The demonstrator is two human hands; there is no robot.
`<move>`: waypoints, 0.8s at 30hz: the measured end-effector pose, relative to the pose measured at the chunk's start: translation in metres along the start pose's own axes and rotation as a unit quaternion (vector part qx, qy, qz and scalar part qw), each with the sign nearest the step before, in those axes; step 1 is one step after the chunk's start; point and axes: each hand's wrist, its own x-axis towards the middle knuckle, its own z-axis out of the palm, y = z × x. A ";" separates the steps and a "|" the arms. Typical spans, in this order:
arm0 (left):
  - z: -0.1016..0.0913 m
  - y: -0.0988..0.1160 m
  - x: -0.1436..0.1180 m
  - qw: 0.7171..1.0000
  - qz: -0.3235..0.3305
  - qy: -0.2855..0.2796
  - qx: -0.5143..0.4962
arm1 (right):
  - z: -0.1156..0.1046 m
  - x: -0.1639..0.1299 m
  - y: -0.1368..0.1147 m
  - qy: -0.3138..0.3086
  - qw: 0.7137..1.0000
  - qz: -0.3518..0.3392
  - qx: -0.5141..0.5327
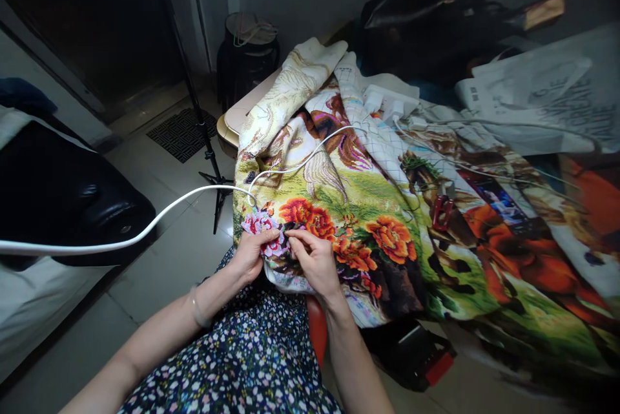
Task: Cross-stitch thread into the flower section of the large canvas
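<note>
A large cross-stitch cloth [358,188] with orange and pink flowers and horses spreads over the table and down to my lap. My left hand [254,254] grips its near left edge, thumb on top beside a pink-purple flower [261,223]. Just to the right, my right hand [312,258] is closed in a pinch right at the cloth's surface, thumb and forefinger together. Whatever sits between those fingertips is too small to make out. Beyond my hands, a white cable [194,193] loops over the fabric.
A power strip [391,101] with plugs, a red-handled small tool [442,210] and green thread [423,167] lie on the cloth. A white bag [547,88] is at the right. Left stand a tripod [209,155], a stool [249,46] and a black leather seat [72,194].
</note>
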 end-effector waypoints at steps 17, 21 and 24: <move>-0.002 -0.003 0.001 1.000 0.013 -0.007 0.005 | 0.002 0.006 -0.007 0.020 0.988 -0.034 -0.147; -0.002 -0.004 0.000 1.000 0.024 -0.009 0.011 | 0.003 0.013 -0.014 0.003 0.987 -0.037 -0.158; -0.001 -0.004 -0.001 0.999 0.026 -0.007 0.022 | 0.010 0.015 -0.016 0.021 0.989 -0.032 -0.144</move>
